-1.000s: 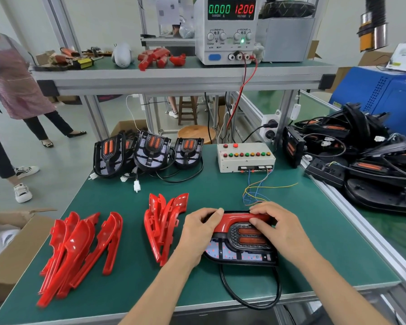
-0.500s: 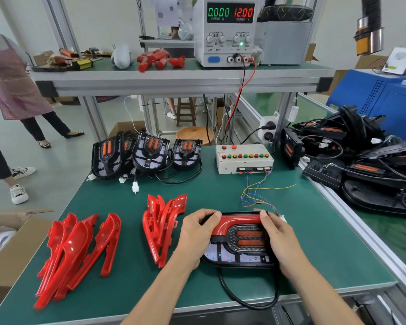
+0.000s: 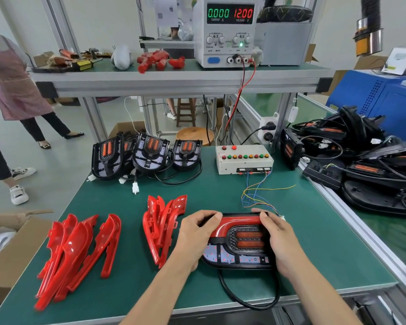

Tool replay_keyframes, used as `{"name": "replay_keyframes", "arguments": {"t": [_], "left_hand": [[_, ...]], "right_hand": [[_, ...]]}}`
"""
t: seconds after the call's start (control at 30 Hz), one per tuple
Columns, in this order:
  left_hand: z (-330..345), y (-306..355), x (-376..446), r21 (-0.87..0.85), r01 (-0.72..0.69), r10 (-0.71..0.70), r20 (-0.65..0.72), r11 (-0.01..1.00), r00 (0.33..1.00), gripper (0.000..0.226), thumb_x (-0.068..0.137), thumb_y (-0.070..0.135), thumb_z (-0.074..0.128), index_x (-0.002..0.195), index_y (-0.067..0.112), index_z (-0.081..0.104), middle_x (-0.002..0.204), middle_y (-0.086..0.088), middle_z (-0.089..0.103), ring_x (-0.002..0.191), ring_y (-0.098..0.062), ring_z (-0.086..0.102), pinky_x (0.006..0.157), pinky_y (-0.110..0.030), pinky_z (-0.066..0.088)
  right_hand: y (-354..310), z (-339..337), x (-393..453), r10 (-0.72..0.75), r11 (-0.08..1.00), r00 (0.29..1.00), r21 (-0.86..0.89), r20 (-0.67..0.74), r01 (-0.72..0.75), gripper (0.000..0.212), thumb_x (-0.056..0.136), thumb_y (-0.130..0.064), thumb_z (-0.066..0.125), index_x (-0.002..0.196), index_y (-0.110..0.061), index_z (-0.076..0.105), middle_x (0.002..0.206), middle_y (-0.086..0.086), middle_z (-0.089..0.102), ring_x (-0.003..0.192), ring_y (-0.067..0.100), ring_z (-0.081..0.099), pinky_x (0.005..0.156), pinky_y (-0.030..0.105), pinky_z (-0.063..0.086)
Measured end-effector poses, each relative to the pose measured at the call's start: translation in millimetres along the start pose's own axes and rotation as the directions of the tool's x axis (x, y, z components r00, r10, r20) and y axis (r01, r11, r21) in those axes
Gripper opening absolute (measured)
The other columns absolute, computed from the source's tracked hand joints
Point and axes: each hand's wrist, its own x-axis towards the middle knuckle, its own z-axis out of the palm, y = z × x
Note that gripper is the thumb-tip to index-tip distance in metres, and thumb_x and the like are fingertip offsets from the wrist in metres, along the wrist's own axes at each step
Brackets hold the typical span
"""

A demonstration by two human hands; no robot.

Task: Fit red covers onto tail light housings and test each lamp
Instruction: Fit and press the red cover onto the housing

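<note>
A black tail light housing (image 3: 238, 254) lies flat on the green mat near the front edge, with a red cover (image 3: 230, 222) seated along its top. My left hand (image 3: 195, 238) grips the housing's left end, fingers curled over the cover. My right hand (image 3: 278, 238) grips the right end, fingers over the top edge. Its black cable (image 3: 242, 299) loops toward me. Two piles of loose red covers lie to the left, one (image 3: 164, 226) beside my left hand and one (image 3: 77, 252) farther left. Uncovered housings (image 3: 148, 152) stand at the back.
A white test box (image 3: 243, 159) with coloured buttons and loose wires sits behind the housing. The power supply (image 3: 227, 31) on the shelf reads 0.000 and 12.00. A heap of black housings (image 3: 361, 158) fills the right bench. A cardboard box (image 3: 7, 252) and a standing person (image 3: 12, 90) are on the left.
My right hand slid from the cover's top middle to the housing's right end. My left hand stayed on the left end. The housing has not moved.
</note>
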Motion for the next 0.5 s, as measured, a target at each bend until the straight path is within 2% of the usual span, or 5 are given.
{"name": "replay_keyframes", "arguments": {"t": [0.13, 0.27, 0.33, 0.43, 0.5], "left_hand": [[0.4, 1.8, -1.3, -0.010, -0.012, 0.012, -0.004, 1.000, 1.000, 0.006, 0.093, 0.023, 0.075, 0.093, 0.020, 0.081, 0.092, -0.003, 0.080, 0.081, -0.013, 0.073, 0.074, -0.022, 0.056], [1.1, 2.0, -2.2, 0.020, -0.010, 0.010, -0.009, 1.000, 1.000, 0.010, 0.096, 0.026, 0.072, 0.094, 0.020, 0.080, 0.091, -0.003, 0.079, 0.082, -0.014, 0.072, 0.081, -0.031, 0.059], [1.3, 2.6, -2.4, 0.069, -0.008, 0.009, -0.017, 0.998, 1.000, 0.021, 0.099, 0.036, 0.066, 0.094, 0.020, 0.079, 0.091, -0.006, 0.078, 0.081, -0.013, 0.069, 0.087, -0.036, 0.057], [-0.9, 6.9, -0.9, 0.097, -0.003, 0.006, -0.029, 0.995, 1.000, 0.032, 0.102, 0.045, 0.057, 0.098, 0.019, 0.076, 0.091, 0.006, 0.076, 0.084, -0.005, 0.065, 0.083, -0.018, 0.051], [-4.2, 10.5, -0.8, 0.132, -0.042, 0.049, -0.050, 0.990, 0.998, 0.018, 0.100, 0.040, 0.062, 0.102, 0.026, 0.073, 0.095, 0.016, 0.076, 0.094, 0.000, 0.068, 0.081, -0.008, 0.048]], "right_hand": [[-0.1, 1.3, -1.9, -0.013, 1.000, 1.000, -0.005, -0.017, 0.013, 0.025, 0.105, -0.020, 0.053, 0.102, -0.023, 0.078, 0.094, 0.016, 0.078, 0.081, 0.031, 0.077, 0.061, 0.037, 0.061], [-0.6, 1.8, -1.2, 0.002, 1.000, 1.000, -0.017, -0.013, -0.002, 0.023, 0.106, -0.022, 0.052, 0.109, -0.017, 0.074, 0.095, 0.017, 0.078, 0.081, 0.032, 0.077, 0.060, 0.037, 0.061], [-0.6, 1.7, 0.2, 0.010, 1.000, 1.000, -0.021, -0.013, -0.010, 0.023, 0.106, -0.023, 0.052, 0.113, -0.014, 0.072, 0.098, 0.018, 0.078, 0.083, 0.032, 0.077, 0.062, 0.038, 0.062], [-2.5, 2.0, 1.6, 0.018, 1.000, 0.999, -0.010, -0.027, -0.018, 0.024, 0.106, -0.024, 0.052, 0.114, -0.013, 0.072, 0.101, 0.018, 0.077, 0.086, 0.032, 0.076, 0.067, 0.040, 0.062], [-4.7, 1.4, 2.2, 0.028, 0.999, 0.999, 0.023, -0.045, -0.027, 0.027, 0.106, -0.025, 0.052, 0.111, -0.010, 0.072, 0.101, 0.020, 0.077, 0.088, 0.035, 0.076, 0.068, 0.041, 0.062]]}}
